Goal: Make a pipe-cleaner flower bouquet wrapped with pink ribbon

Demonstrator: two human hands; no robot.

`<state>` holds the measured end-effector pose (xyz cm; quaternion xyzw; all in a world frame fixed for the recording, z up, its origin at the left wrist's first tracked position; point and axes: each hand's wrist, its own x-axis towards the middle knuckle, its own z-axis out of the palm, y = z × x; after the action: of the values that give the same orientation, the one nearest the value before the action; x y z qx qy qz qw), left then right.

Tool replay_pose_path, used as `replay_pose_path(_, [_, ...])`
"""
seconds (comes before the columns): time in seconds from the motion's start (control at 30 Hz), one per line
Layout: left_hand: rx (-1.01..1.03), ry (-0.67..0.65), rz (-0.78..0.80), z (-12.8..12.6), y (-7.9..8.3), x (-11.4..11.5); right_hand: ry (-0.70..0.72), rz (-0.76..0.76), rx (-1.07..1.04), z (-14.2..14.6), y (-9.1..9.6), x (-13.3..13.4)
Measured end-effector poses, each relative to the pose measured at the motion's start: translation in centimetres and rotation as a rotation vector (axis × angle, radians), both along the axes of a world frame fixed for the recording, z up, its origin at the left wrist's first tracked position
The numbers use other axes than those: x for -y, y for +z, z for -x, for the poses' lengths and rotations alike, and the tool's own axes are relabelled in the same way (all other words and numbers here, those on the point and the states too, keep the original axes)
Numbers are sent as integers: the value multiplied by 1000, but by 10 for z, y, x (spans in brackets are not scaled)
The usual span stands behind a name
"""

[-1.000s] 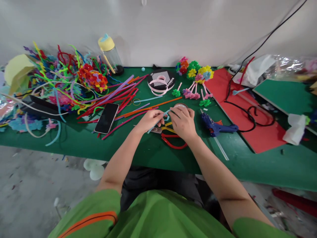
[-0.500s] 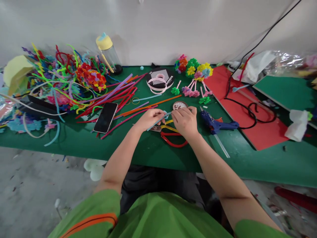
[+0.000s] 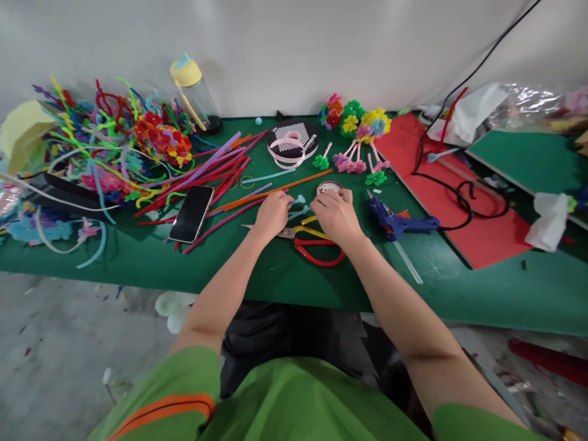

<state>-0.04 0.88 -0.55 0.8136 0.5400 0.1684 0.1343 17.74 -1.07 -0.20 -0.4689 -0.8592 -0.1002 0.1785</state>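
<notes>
Because the blue stem (image 3: 297,214) is thin and bent into small loops, you can easily spoil its form between your hands. It is over the middle of the counter (image 3: 257,283), a little nearer to the near edge than to the far edge. Your left grip (image 3: 272,214) seems to be closed on one end of it. Your right grip (image 3: 337,213) has its fingers bent and brought together beside the other end, but I cannot tell if they hold anything. If you pull unevenly, I think the loops could open or the stem could slip out.

The scissors (image 3: 320,252) lie just below your hands, toward the near edge, with the tip pointing to the left edge. A low movement of your left wrist could meet this tip. The dish (image 3: 327,185) is just beyond your right fingers, on the side of the far edge; a quick push there could tip it. Toward the right edge lies the glue gun (image 3: 402,225), its nozzle turned to the far edge. I cannot see whether it is hot, so your right forearm should not sweep that way carelessly, and a caught cord (image 3: 459,225) could drag it.
</notes>
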Motion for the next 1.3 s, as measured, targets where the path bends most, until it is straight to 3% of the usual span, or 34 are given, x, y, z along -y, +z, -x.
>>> replay_pose_path(0.47, [141, -34, -209, -3, 2, 4, -38, -28, 74, 2, 4, 1])
replay_pose_path(0.67, [208, -187, -73, -6, 7, 7, -43, -89, 30, 2, 3, 1])
replay_pose_path(0.97, [435, -121, 85, -6, 12, 9, -20, -81, -103, 0, -6, -3])
replay_pose_path(1.2, [485, -56, 57, -5, 14, 10, -61, -52, -241, 2, -4, -4])
replay_pose_path(1.3, [493, -57, 44, -6, 14, 10, -75, 25, -380, 3, 0, -4])
